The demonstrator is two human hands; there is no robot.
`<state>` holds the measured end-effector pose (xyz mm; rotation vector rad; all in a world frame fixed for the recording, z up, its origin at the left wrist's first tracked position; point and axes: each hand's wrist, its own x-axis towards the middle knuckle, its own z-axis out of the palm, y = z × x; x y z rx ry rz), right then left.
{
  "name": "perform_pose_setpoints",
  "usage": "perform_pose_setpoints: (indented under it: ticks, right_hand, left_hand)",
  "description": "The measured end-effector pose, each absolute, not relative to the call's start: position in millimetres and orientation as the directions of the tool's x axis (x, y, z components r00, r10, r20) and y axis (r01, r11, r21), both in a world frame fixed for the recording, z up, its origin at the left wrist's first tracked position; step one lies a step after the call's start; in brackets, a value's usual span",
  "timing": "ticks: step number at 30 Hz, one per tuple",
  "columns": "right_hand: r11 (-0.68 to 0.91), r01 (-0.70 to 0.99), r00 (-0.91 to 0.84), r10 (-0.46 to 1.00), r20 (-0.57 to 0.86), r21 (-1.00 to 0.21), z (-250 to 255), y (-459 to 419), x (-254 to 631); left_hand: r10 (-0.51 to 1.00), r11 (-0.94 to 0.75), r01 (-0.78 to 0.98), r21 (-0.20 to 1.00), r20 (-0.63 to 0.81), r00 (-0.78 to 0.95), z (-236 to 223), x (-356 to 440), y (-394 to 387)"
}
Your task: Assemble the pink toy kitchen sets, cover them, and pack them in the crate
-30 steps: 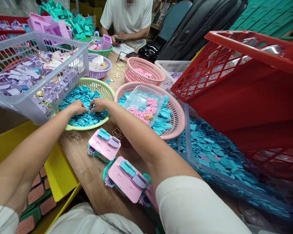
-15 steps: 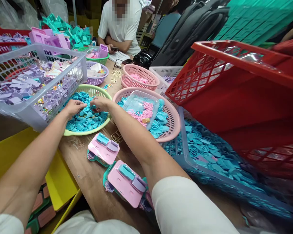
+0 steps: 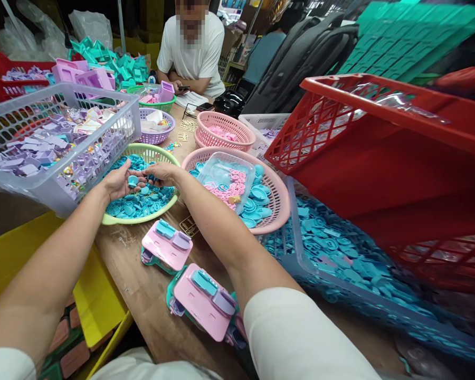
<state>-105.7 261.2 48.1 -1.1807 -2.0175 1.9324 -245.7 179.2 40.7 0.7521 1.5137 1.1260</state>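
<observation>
Nearest, I see pink toys [image 3: 205, 302] on the wooden table [image 3: 129, 287]. Past them, my left hand [image 3: 117, 182] is palm up, fingers spread, a small blue cup [image 3: 133, 181] resting on them above the green basket [image 3: 158, 152]. My right hand [image 3: 162, 173] curls alongside; I can't tell whether it pinches anything. Farther off, a person [image 3: 210, 45] holds a phone [image 3: 183, 88].
</observation>
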Motion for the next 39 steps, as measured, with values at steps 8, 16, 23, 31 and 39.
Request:
perform_pose_setpoints:
  ticks: [8, 16, 23, 31, 39]
  right_hand:
    - [0.260, 0.629, -0.689, 0.621, -0.372, -0.732, 41, 263, -104]
    - [0.763, 0.614, -0.731, 0.453, -0.511, -0.202, 42, 250, -106]
    - [0.740, 0.590, -0.779, 0.416, -0.468, -0.324, 50, 253, -101]
    - [-0.185, 0.018, -0.794, 0.594, -0.126, -0.983, 72, 276, -73]
    - [-0.447, -0.131, -0.876, 0.470, -0.108, -0.885, 78, 267, -67]
  left_hand:
    - [0.854, 0.393, -0.251, 0.885, -0.452, -0.258, 29, -254, 183]
    - [0.835, 0.417, -0.153, 0.896, -0.444, -0.324, 19, -262, 187]
    - [0.880, 0.408, 0.114, 0.906, -0.356, -0.314, 17, -256, 185]
    - [0.921, 0.355, 0.630, 0.691, -0.142, -0.363, 12, -250, 200]
    - [0.930, 0.364, 0.798, 0.481, -0.136, -0.342, -6, -215, 226]
